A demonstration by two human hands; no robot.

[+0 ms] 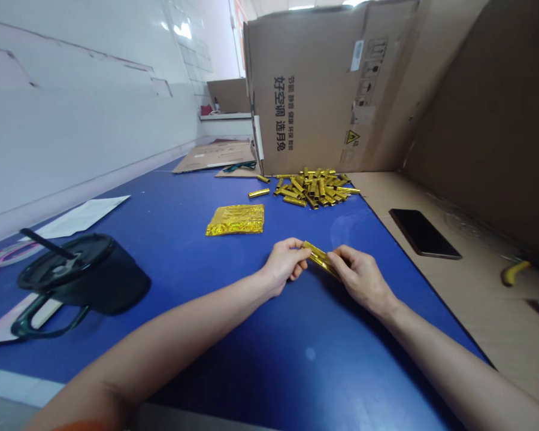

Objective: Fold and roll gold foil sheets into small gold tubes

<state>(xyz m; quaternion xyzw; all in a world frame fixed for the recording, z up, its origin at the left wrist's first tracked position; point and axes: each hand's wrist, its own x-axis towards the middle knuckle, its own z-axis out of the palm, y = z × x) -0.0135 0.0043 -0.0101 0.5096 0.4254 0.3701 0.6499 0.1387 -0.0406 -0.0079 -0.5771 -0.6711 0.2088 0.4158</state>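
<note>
A narrow gold foil piece (320,258) is held between both hands above the blue table (184,263). My left hand (286,263) pinches its upper left end with closed fingers. The lower right end is gripped by my right hand (360,276), thumb on top. Farther back and to the left lies a flat stack of gold foil (236,219). Behind the hands, against the cardboard, is a heap of small gold tubes (317,187), with a few loose ones beside it.
A dark mug (94,272) with a lid and straw stands at the left, near white paper (83,216). A large cardboard box (318,90) rises at the back. A black phone (424,232) lies on cardboard at the right, and a yellow object (514,273) beyond it.
</note>
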